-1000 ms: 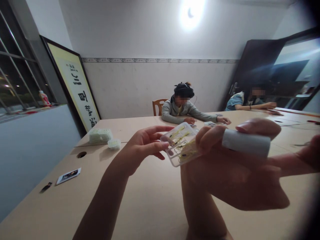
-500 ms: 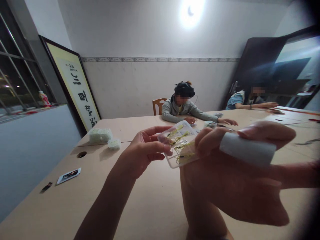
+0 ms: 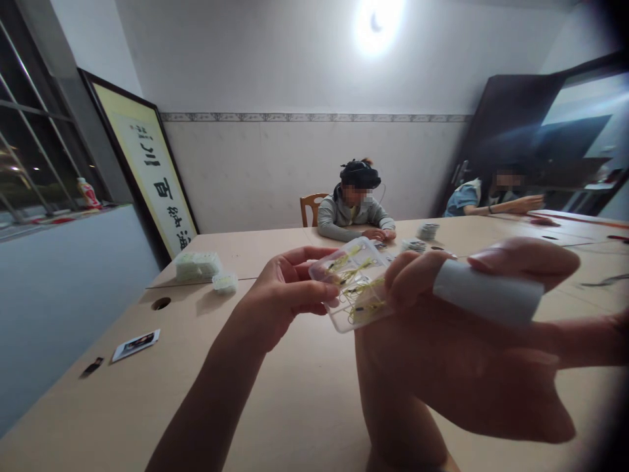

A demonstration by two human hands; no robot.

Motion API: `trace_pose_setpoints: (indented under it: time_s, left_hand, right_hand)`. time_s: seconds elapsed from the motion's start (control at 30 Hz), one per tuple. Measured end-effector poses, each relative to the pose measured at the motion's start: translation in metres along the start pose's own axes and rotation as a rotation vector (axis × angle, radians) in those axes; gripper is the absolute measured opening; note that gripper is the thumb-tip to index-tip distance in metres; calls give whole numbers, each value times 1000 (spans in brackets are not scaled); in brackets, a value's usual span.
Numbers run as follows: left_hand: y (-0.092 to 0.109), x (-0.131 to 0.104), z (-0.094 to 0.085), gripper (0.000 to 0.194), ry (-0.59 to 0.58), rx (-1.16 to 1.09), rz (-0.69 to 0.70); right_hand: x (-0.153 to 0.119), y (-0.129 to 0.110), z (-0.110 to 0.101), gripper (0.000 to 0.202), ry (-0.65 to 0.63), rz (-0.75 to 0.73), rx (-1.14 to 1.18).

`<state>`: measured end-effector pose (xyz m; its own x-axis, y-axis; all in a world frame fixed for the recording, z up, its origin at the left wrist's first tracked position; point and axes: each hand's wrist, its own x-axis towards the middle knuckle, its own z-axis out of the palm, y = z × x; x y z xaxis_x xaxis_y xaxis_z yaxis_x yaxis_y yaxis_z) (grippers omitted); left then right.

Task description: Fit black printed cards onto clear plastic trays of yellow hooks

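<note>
My left hand (image 3: 289, 295) is closed on the left side of a clear plastic box (image 3: 339, 321), thumb on the near face and fingers behind. Inside the tilted box lie several fishing hooks (image 3: 361, 288) tied with yellow line. My right hand (image 3: 472, 367) looms large and blurred close to the camera, at the box's right side. Between its fingers is a small white slip (image 3: 486, 292), perhaps a label. Its fingertips overlap the box's right edge; whether they grip the box too cannot be made out.
On the table (image 3: 295, 406) stand a stack of clear boxes (image 3: 197, 267), a single small box (image 3: 225, 283), a picture card (image 3: 136, 345) and a dark scrap (image 3: 92, 367). Two people (image 3: 351, 210) sit opposite and to the right, with more box stacks (image 3: 427, 231) near them.
The person opposite has drawn an outstretched arm back, bringing both hands together. The person at the right has raised a hand slightly. My hands and the box have barely moved.
</note>
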<state>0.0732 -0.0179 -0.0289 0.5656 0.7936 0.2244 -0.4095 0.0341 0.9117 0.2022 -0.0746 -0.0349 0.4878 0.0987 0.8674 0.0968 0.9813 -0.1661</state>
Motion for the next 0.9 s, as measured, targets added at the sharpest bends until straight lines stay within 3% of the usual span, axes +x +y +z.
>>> trace_pose_setpoints:
  time_s: [0.2,0.37,0.53,0.7,0.9]
  left_hand:
    - [7,-5,-9,39,-161,117,60]
    - [11,-11,-7,16,23,373,418]
    - [11,-11,-7,11,50,702,643]
    - [9,-10,-4,7,74,907,682]
    - [11,-10,-1,7,41,947,650]
  right_hand:
    - [2,3,1,10,112,1,132]
    - [3,2,5,24,129,39,163]
    - [4,0,10,25,138,48,111]
    - [4,-2,12,33,123,49,91]
    - [3,-6,13,33,74,19,98]
